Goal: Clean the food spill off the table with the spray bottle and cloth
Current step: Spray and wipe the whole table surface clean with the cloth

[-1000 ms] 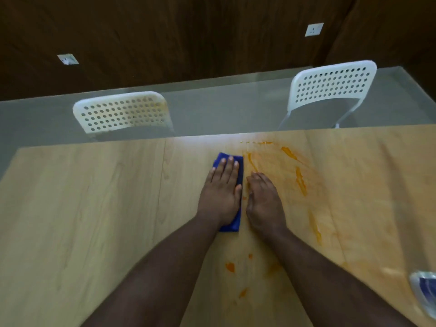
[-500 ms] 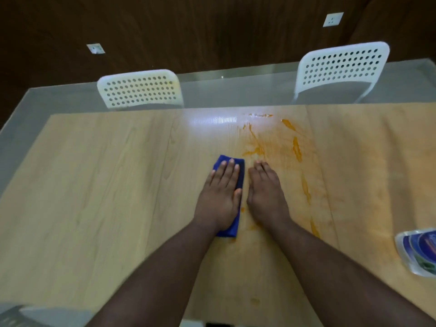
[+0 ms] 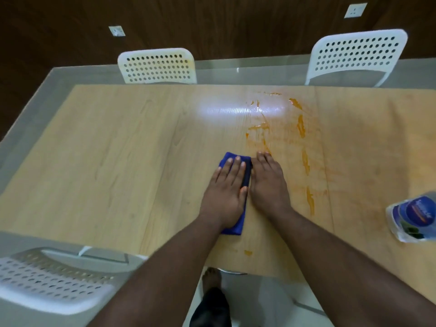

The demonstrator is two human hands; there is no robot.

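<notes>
The folded blue cloth [image 3: 245, 172] is pinned flat on the wooden surface [image 3: 118, 149] under the left hand [image 3: 224, 194]. The fingers are laid straight and together over the cloth, palm down; nothing is gripped. The right hand [image 3: 267, 185] is laid flat beside it, fingers extended, on the bare wood just at the cloth's right edge, touching or nearly touching the left hand.

The orange food spill [image 3: 302, 128] is seen as streaks and smears beyond and to the right of the hands, running from near the far edge toward the near edge. One small blob [image 3: 248, 252] is left near the front edge, below the cloth.

The spray bottle [image 3: 412, 218] is seen at the right edge of the view, well apart from the hands; whether it is standing or lying cannot be told.

Handling, as judged: the cloth is soft, light and limp, and is expected to bunch if pushed from one edge. It is best held by flat palm pressure over its middle, as it is now. The wet film is likely to make the surface slick, so steady downward load is needed. The bottle is judged light, smooth plastic, to be taken round its body.
</notes>
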